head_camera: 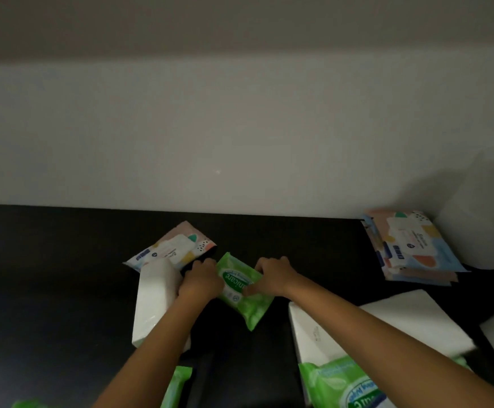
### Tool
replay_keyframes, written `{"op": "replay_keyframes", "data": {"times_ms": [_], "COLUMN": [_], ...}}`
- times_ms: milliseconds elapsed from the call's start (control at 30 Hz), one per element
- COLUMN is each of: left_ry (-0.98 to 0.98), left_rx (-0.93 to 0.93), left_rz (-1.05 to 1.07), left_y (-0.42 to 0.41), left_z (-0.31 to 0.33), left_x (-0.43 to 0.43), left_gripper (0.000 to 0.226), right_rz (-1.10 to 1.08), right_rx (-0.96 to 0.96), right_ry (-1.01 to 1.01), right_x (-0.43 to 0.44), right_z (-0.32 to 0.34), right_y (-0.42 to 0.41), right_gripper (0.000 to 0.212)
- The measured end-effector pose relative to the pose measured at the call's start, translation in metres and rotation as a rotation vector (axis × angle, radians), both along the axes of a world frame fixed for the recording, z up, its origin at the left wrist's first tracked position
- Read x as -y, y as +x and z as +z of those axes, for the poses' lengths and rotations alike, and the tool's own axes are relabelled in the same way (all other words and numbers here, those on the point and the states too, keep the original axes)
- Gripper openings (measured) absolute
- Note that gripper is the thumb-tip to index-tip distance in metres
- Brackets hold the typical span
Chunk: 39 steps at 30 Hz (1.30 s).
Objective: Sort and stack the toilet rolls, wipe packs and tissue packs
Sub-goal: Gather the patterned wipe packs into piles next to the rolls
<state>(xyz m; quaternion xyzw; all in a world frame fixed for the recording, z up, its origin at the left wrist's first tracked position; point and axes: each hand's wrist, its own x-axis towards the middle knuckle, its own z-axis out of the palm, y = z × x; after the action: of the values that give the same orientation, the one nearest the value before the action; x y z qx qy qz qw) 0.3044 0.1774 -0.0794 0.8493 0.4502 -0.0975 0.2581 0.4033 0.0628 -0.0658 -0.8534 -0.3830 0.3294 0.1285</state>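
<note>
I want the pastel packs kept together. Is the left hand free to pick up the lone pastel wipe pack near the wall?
Probably not yet: the left hand shares a grip on the green wipe pack with the right hand. The pastel wipe pack lies uncovered just beyond it, so once freed the way looks open.

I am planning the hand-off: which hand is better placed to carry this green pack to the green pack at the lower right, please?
Probably the right hand: it grips the green wipe pack on the side nearer the other green pack.
</note>
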Motion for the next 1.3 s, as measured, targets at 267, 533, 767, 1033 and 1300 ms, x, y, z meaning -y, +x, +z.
{"op": "replay_keyframes", "data": {"times_ms": [267, 533, 767, 1033, 1300], "left_ry": [0.015, 0.077, -0.056, -0.118, -0.01], "left_rx": [0.194, 0.252, -0.075, -0.164, 0.08], "left_rz": [0.041, -0.072, -0.09, -0.158, -0.164], "left_y": [-0.013, -0.014, -0.015, -0.009, -0.001], "left_z": [0.02, 0.036, 0.02, 0.014, 0.032], "left_x": [-0.023, -0.087, -0.147, -0.153, -0.123], "left_gripper": [0.041, 0.041, 0.088, 0.063, 0.054], "right_rz": [0.178, -0.058, -0.242, -0.222, -0.279], "right_rx": [0.033, -0.042, -0.166, -0.161, -0.378], "right_ry": [-0.122, 0.184, 0.231, 0.092, 0.123], "right_x": [-0.02, -0.049, -0.091, -0.119, -0.094], "right_z": [0.007, 0.025, 0.011, -0.017, -0.007], "right_y": [-0.041, -0.025, -0.008, -0.011, 0.0], "right_gripper": [0.063, 0.046, 0.052, 0.06, 0.051]}}
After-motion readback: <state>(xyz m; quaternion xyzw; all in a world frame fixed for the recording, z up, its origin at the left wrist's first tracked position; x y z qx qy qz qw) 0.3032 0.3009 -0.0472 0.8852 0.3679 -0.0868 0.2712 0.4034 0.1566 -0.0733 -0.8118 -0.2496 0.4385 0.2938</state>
